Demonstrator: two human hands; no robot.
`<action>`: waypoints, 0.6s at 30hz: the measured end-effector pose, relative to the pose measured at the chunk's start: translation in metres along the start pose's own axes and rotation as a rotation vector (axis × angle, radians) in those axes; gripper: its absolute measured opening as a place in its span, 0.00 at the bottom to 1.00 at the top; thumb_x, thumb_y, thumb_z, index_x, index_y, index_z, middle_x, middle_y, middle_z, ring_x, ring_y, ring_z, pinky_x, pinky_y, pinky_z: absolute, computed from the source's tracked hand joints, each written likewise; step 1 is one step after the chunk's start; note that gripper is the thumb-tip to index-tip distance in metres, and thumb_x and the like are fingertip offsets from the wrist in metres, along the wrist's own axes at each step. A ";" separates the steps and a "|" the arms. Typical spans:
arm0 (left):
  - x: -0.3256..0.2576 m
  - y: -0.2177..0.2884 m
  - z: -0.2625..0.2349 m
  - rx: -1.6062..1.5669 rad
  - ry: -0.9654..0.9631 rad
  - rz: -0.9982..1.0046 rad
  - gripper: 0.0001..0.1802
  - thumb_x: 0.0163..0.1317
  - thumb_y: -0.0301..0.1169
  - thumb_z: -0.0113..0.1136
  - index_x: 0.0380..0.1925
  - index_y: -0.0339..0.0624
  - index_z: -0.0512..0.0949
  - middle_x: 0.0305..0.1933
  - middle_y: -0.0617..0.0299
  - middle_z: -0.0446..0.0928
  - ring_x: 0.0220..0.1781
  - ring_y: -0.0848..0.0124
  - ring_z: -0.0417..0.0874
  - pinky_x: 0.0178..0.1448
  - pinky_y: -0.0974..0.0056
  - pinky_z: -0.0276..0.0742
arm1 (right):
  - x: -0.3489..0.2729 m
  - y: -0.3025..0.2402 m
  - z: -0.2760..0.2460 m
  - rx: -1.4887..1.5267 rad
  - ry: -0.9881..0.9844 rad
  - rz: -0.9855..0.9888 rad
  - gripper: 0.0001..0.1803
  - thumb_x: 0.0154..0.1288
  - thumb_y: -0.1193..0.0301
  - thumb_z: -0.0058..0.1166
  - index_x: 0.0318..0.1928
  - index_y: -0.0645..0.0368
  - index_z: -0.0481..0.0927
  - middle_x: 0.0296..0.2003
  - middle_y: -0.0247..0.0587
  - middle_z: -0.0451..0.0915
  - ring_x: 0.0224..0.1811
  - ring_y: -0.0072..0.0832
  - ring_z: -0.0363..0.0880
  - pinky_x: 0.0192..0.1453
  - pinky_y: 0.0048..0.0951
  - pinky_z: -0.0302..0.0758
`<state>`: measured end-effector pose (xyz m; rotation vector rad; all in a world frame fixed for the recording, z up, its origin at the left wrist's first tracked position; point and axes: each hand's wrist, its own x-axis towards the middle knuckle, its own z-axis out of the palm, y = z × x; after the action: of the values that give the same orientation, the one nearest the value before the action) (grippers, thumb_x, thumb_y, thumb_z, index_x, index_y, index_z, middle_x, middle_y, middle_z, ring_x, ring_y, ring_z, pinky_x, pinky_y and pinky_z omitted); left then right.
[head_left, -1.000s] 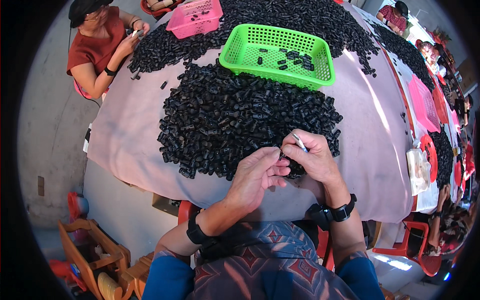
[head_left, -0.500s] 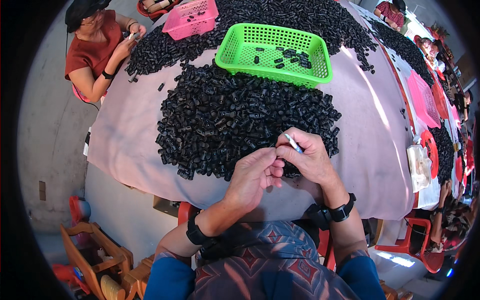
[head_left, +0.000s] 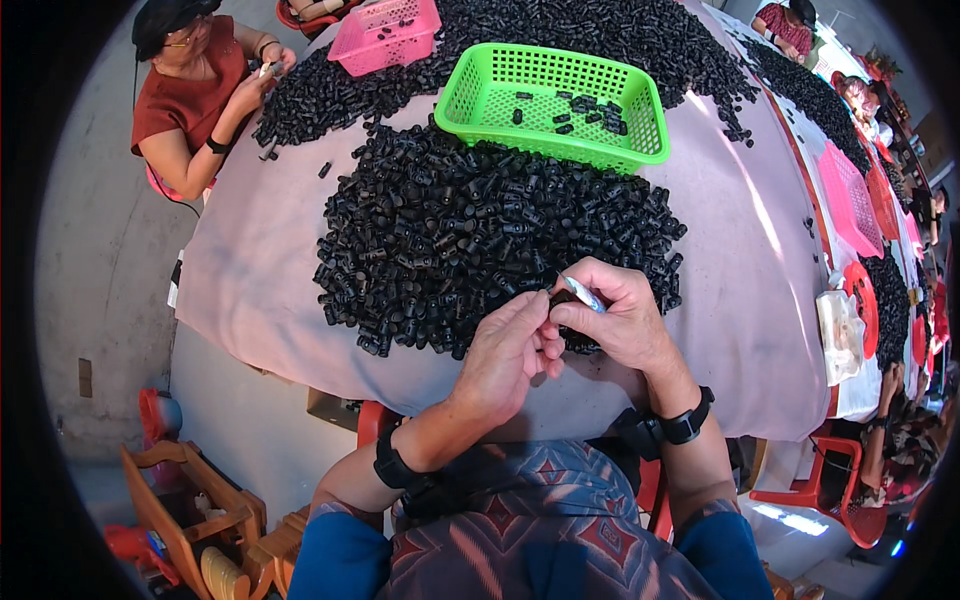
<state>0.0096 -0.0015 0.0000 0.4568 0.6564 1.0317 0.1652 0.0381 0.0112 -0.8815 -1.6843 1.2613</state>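
A heap of black parts (head_left: 480, 235) lies on a pale pink tablecloth (head_left: 735, 250) beside a bright green basket (head_left: 555, 100) and a pink basket (head_left: 390, 35), while the near person wears black wristbands (head_left: 685, 425) and blue sleeves (head_left: 340, 550).

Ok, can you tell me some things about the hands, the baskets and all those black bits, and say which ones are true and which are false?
1. The green basket is full to the top with black pieces. False: only a few lie on its bottom.
2. The right hand holds a small silvery tool. True.
3. The left hand rests flat on the table, far from the right one. False: its fingertips meet the right hand's over a black piece.
4. A big pile of black pieces lies between the hands and the green basket. True.
5. The pink basket sits right beside the person's elbow. False: it is at the far end, near a co-worker.
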 end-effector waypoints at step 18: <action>0.001 -0.003 -0.001 0.013 0.042 -0.048 0.14 0.69 0.41 0.42 0.31 0.44 0.68 0.26 0.68 0.64 0.26 0.76 0.68 0.27 0.69 0.66 | 0.000 0.002 0.002 0.002 0.008 0.027 0.04 0.57 0.77 0.57 0.33 0.64 0.77 0.24 0.34 0.79 0.28 0.14 0.76 0.32 0.18 0.73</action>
<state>0.0115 -0.0019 -0.0029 0.4296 0.7085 0.9948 0.1635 0.0379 0.0089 -0.9091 -1.6697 1.2757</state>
